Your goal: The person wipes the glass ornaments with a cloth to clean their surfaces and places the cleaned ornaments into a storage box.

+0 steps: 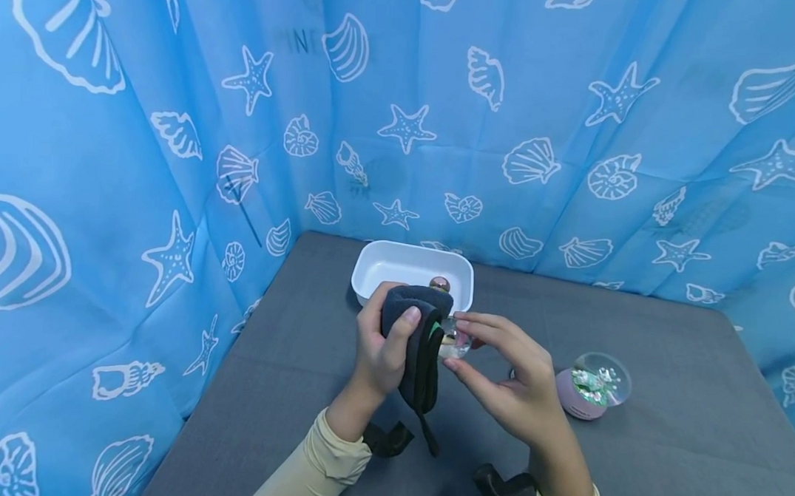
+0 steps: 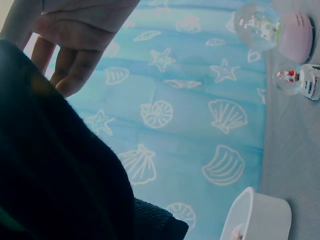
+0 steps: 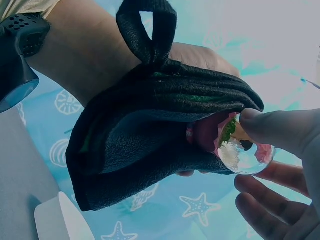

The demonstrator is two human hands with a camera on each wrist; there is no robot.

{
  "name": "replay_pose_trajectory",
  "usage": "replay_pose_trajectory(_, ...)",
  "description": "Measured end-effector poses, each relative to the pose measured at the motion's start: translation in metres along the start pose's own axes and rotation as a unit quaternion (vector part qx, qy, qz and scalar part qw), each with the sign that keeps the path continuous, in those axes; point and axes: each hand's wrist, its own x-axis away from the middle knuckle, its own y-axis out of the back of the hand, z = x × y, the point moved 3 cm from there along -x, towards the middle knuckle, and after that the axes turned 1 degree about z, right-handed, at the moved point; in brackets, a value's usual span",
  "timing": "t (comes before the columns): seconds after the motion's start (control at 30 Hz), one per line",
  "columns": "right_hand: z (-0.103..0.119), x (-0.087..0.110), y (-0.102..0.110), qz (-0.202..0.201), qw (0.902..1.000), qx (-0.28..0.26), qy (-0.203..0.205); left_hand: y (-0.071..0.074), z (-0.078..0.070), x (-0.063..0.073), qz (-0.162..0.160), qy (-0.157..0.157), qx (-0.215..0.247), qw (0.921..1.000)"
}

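Note:
My left hand [image 1: 380, 351] grips a folded dark towel [image 1: 419, 352] with a black hem and a hanging loop. The towel wraps round the pink base of a small snow globe [image 3: 245, 155], whose clear ball sticks out to the right. With thumb and fingertips, my right hand [image 1: 515, 375] holds that ball, and pink, green and white figures show inside it. In the left wrist view the towel fills the lower left and hides the globe.
A white plastic basin [image 1: 385, 259] stands at the back, a shiny brownish ball [image 1: 439, 283] showing at its right end. A larger pink-based snow globe [image 1: 583, 395] is on the grey tabletop [image 1: 682, 438] to the right. Beside it stands a smaller white-based snow globe [image 2: 309, 81].

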Motion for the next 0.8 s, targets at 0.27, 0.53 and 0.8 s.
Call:
replay_pose_trajectory(0.27,-0.001,-0.001,0.007,-0.016,0.9997,0.015,-0.006,0.001,0.003,-0.002,0.003,0.027,0.019,0.9995)
replay_pose_trajectory(0.53,-0.003,-0.003,0.011,-0.033,0.9994,0.011,0.002,0.0,0.005,-0.004,0.009,0.033,0.026,0.9991)
replay_pose_trajectory(0.8,-0.005,-0.003,0.017,-0.053,0.9983,0.021,-0.014,0.007,0.006,-0.005,-0.018,0.032,0.022,0.9991)
